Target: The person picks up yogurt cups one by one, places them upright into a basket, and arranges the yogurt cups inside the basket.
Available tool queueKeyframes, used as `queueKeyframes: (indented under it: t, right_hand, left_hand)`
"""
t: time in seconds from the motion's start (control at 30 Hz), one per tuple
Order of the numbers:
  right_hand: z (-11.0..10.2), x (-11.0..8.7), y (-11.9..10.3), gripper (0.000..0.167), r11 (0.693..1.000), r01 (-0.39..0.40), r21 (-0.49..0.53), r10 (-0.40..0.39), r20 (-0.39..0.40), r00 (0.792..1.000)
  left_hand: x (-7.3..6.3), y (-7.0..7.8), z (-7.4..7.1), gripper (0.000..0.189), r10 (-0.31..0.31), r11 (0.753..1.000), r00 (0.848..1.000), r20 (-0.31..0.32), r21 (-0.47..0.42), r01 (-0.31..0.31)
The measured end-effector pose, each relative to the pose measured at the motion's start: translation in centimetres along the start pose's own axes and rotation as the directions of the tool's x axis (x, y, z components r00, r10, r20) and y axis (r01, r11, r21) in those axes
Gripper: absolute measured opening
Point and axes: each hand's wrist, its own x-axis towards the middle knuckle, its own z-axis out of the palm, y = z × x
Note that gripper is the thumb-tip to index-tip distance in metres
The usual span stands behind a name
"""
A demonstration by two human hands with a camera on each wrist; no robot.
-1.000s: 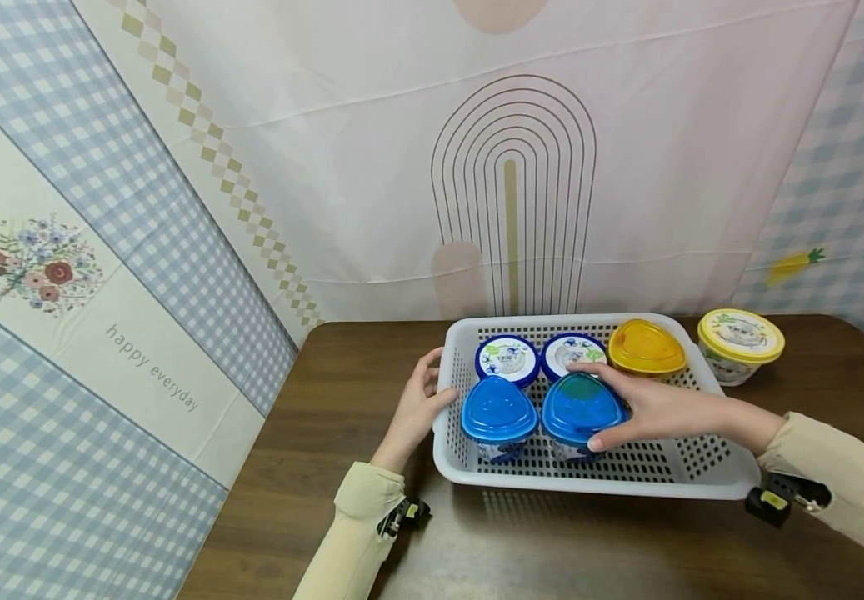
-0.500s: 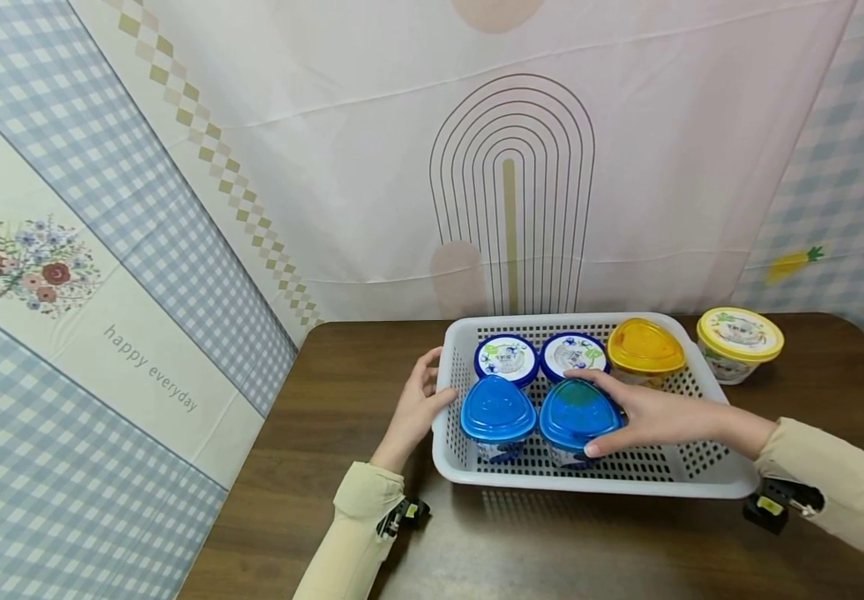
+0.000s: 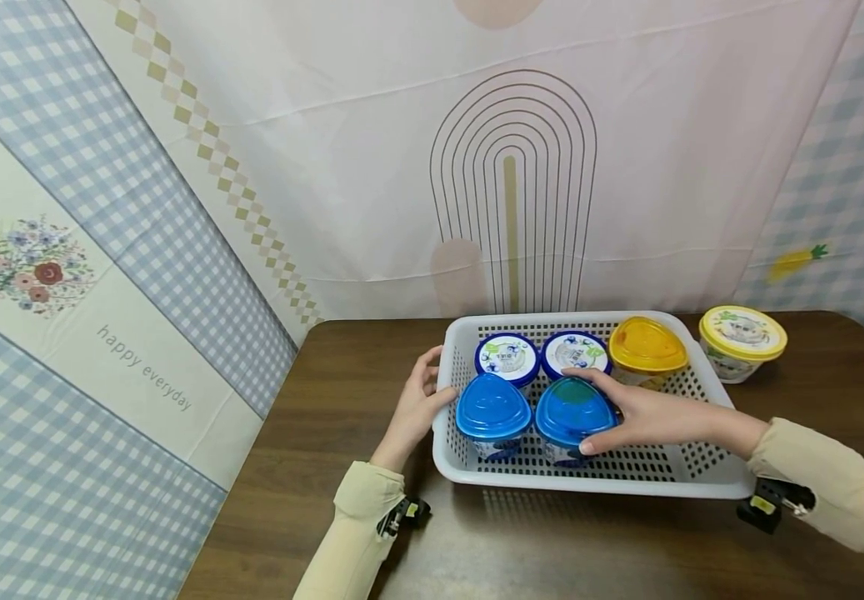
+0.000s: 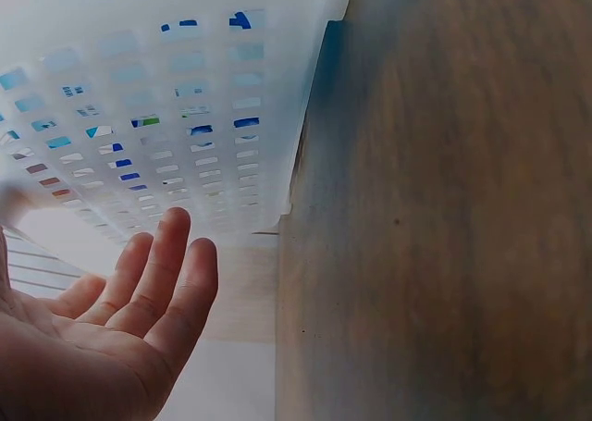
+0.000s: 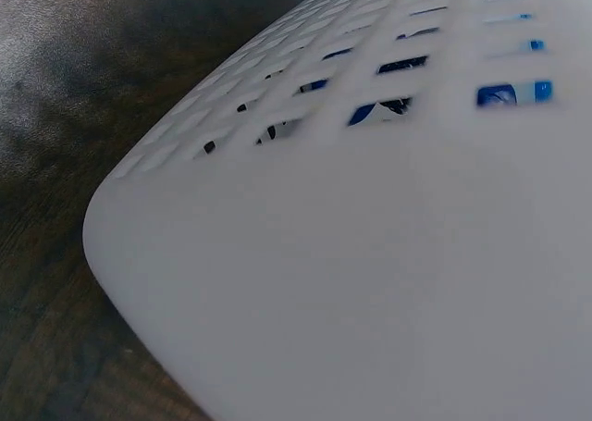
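A white perforated plastic basket [image 3: 566, 487] stands on the table. Inside its front part are two tubs with domed blue lids, a left blue-lidded tub [image 3: 494, 408] and a right blue-lidded tub [image 3: 574, 412]. My right hand [image 3: 649, 412] holds the right one, thumb at the front and fingers over the far side; the basket wall hides this hand in the right wrist view. My left hand [image 3: 418, 407] rests its thumb on the basket's left rim, its other fingers outside the wall. The left wrist view shows those fingers [image 4: 153, 291] loosely extended.
Behind the blue-lidded tubs sit two flat-lidded tubs [image 3: 507, 357] with dark blue rims and a yellow-domed tub [image 3: 647, 346]. Outside the basket, at the back right, a yellow-rimmed tub [image 3: 742, 337] stands on the brown wooden table [image 3: 357, 367]. Patterned cloth [image 3: 372, 167] hangs behind.
My right hand has shifted slightly left with the right blue-lidded tub. The left blue-lidded tub has also slid a little left. My left hand has stayed at the rim.
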Motion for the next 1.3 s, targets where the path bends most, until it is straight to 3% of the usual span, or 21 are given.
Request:
queueKeyframes:
  t: [0.2,0.43,0.73,1.3]
  right_hand:
    - [-0.1,0.1,0.0,0.103,1.000,-0.011,0.012,0.011,0.002,1.000]
    - [-0.1,0.1,-0.1,0.104,1.000,-0.017,0.017,0.017,0.010,1.000]
    - [-0.2,-0.1,0.1,0.105,1.000,-0.012,-0.027,0.012,0.005,1.000]
    - [-0.3,-0.7,0.2,0.105,0.998,0.016,-0.054,-0.015,0.015,1.000]
  left_hand:
    - [-1.2,3.3,-0.2,0.066,-0.022,1.000,1.000,0.022,-0.006,0.022]
    - [-1.3,3.7,-0.1,0.066,-0.030,0.999,0.999,0.028,0.011,0.030]
    - [0.4,0.2,-0.1,0.071,-0.026,1.000,0.999,0.031,-0.006,0.026]
    - [0.3,-0.4,-0.2,0.069,-0.022,1.000,1.000,0.014,-0.006,0.022]
